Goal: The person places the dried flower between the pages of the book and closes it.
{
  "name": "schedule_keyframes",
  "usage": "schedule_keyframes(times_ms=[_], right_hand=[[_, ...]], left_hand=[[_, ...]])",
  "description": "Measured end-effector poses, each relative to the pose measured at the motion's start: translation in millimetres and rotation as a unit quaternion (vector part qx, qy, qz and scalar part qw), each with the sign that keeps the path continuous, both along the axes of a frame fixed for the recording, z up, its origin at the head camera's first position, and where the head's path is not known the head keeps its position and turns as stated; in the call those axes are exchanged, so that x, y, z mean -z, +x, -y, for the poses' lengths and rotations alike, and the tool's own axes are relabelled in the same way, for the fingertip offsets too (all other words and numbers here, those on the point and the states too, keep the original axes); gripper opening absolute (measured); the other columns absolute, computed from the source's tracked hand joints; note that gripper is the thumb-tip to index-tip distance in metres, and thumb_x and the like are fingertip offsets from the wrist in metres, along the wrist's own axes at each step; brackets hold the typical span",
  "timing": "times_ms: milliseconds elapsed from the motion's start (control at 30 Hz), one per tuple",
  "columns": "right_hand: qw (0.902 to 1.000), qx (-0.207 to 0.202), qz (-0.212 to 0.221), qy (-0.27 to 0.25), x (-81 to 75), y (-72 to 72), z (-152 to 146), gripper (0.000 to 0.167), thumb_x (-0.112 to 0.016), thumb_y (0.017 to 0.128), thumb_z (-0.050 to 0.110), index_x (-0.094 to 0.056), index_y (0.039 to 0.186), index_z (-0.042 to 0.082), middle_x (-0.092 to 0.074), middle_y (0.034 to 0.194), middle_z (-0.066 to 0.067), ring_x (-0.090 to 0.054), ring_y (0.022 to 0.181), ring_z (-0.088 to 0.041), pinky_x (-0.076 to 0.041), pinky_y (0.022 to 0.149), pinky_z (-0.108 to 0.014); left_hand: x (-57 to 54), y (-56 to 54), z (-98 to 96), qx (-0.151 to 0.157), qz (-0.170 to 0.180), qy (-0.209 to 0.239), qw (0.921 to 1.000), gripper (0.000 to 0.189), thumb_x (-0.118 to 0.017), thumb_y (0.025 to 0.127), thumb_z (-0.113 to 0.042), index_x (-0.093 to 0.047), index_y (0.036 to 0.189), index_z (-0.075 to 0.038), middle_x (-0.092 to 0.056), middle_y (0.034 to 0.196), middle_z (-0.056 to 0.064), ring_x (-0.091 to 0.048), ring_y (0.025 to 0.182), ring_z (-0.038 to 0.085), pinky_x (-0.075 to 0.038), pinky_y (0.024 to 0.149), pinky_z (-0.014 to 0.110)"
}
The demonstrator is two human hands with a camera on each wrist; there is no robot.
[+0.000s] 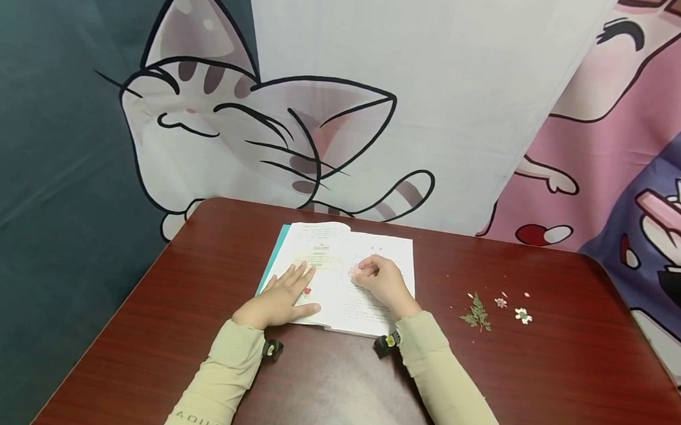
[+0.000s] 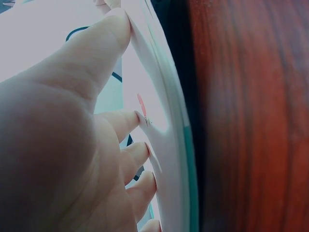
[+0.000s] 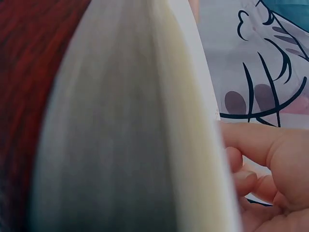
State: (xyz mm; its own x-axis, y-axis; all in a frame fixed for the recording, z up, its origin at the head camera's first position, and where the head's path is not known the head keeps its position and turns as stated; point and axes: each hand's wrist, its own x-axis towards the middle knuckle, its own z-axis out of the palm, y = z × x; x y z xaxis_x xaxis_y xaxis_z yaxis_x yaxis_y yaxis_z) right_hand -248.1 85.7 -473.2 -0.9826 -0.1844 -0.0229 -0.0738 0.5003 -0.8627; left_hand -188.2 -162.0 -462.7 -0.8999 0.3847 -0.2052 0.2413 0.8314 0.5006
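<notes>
An open book with a teal cover edge lies on the table. Spread over its left page, my left hand rests with fingers apart and thumb toward the fold. In the left wrist view, the fingertips of that hand touch the page beside a small red print. My right hand is over the right page, fingers curled, pinching a small pale thing that looks like a flower. The right wrist view shows the curled right hand behind the thick page block, which hides the fingertips.
On the brown table, right of the book, lie a green fern-like leaf, a small pinkish flower and a white flower. Several tiny petals are scattered around them. A cloth with cartoon cats hangs behind the table.
</notes>
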Motion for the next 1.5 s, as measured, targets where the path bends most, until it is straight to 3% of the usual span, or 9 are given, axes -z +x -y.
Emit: schedule_keyframes(times_ms=[133,367,500,700,900,1067,1267,1367,1500], right_hand=[[1.0000,-0.006,0.005,0.000,-0.8,-0.2,-2,0.027,-0.080,0.086,0.010,-0.070,0.111,0.005,-0.061,0.092,-0.007,-0.051,0.077,-0.017,-0.044,0.071,-0.030],[0.9984,-0.051,0.023,-0.006,-3.4,-4.2,-12,0.035,-0.075,0.091,0.011,-0.065,0.124,0.005,-0.063,0.110,-0.014,-0.059,0.087,-0.020,-0.050,0.073,-0.030],[0.9965,-0.075,0.036,0.007,-12.1,-1.6,-21,0.029,-0.071,0.094,0.011,-0.066,0.122,0.007,-0.064,0.108,-0.011,-0.063,0.088,-0.021,-0.055,0.071,-0.033],[0.9920,-0.106,-0.011,0.068,-22.8,6.6,-37,0.024,-0.070,0.092,0.011,-0.068,0.116,0.005,-0.066,0.100,-0.009,-0.066,0.088,-0.023,-0.053,0.073,-0.035],[0.9859,-0.067,-0.031,0.151,-30.0,14.7,-54,0.042,-0.072,0.092,0.016,-0.061,0.129,-0.002,-0.058,0.120,-0.023,-0.062,0.098,-0.032,-0.052,0.085,-0.047],[0.9838,-0.021,0.009,0.178,-28.5,14.0,-67,0.067,-0.072,0.091,0.022,-0.046,0.144,-0.008,-0.044,0.134,-0.034,-0.055,0.113,-0.043,-0.046,0.097,-0.057],[0.9794,0.012,0.056,0.194,-19.0,6.5,-75,0.083,-0.072,0.091,0.026,-0.030,0.151,-0.012,-0.041,0.140,-0.039,-0.047,0.129,-0.048,-0.040,0.107,-0.059],[0.9778,0.010,0.059,0.201,-14.9,4.0,-77,0.084,-0.071,0.092,0.025,-0.028,0.150,-0.017,-0.042,0.139,-0.040,-0.047,0.129,-0.049,-0.040,0.107,-0.059],[0.9793,0.001,0.051,0.196,-12.5,3.8,-78,0.073,-0.071,0.092,0.022,-0.038,0.145,-0.016,-0.047,0.134,-0.039,-0.048,0.123,-0.045,-0.043,0.103,-0.057]], left_hand=[[0.0,0.2,1.0,-0.004,-0.003,0.005,1.0000,0.084,-0.059,0.100,-0.049,-0.022,0.162,-0.007,-0.012,0.168,0.018,-0.006,0.155,0.040,-0.007,0.120,0.064],[13.9,-3.4,4.3,0.001,-0.010,0.002,0.9999,0.086,-0.055,0.099,-0.055,-0.018,0.163,-0.011,-0.010,0.169,0.014,-0.004,0.155,0.037,-0.006,0.120,0.063],[14.2,-3.7,5.0,0.003,-0.011,0.013,0.9998,0.089,-0.056,0.098,-0.059,-0.019,0.163,-0.011,-0.010,0.169,0.014,-0.004,0.155,0.037,-0.005,0.120,0.064],[15.9,-5.2,4.5,0.002,-0.011,0.007,0.9999,0.088,-0.056,0.098,-0.058,-0.018,0.164,-0.013,-0.009,0.170,0.012,-0.002,0.156,0.034,-0.004,0.120,0.063],[21.5,-7.6,4.9,0.003,-0.018,0.011,0.9998,0.087,-0.057,0.098,-0.056,-0.020,0.163,-0.012,-0.011,0.169,0.013,-0.004,0.156,0.036,-0.005,0.120,0.065],[17.7,-4.7,4.2,0.004,-0.018,0.008,0.9998,0.087,-0.057,0.098,-0.056,-0.020,0.163,-0.011,-0.011,0.169,0.014,-0.004,0.155,0.036,-0.005,0.120,0.064],[4.9,0.9,1.2,0.002,-0.009,0.017,0.9998,0.085,-0.058,0.099,-0.052,-0.023,0.161,-0.005,-0.014,0.168,0.020,-0.007,0.154,0.042,-0.006,0.119,0.067],[1.5,1.4,0.4,0.001,-0.007,0.010,0.9999,0.083,-0.059,0.100,-0.048,-0.023,0.161,-0.005,-0.014,0.168,0.020,-0.007,0.154,0.041,-0.007,0.119,0.066],[0.4,0.4,0.0,0.001,-0.006,0.001,1.0000,0.082,-0.058,0.100,-0.048,-0.023,0.162,-0.006,-0.014,0.168,0.019,-0.007,0.154,0.040,-0.007,0.119,0.066]])
